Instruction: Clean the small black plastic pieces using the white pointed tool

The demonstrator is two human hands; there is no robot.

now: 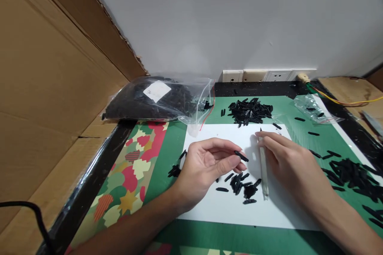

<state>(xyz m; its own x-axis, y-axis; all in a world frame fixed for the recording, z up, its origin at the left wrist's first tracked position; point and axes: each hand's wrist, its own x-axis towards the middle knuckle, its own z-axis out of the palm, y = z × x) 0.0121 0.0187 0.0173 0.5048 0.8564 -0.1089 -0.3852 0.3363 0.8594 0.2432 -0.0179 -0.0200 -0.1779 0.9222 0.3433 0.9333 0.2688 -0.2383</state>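
My left hand (206,161) pinches one small black elongated piece (241,156) between thumb and fingers, above the white paper (203,207). To its right, my right hand (287,159) is closed around a slim pale pen-like tool (263,171) with a dark pointed tip that sticks up past the fingers. The tool's exact kind is unclear. Below the left fingers, a small group of loose black pieces (236,183) lies on the paper. Another little cluster of black pieces (174,171) sits left of my left wrist, partly hidden behind it.
A large heap of black pieces (249,110) lies behind the paper, another pile (351,177) at the right. At back left rests a clear zip bag (179,99) full of black pieces. Cardboard (60,48) walls the left side; wall sockets (277,75) and a yellow cable (353,103) are behind.
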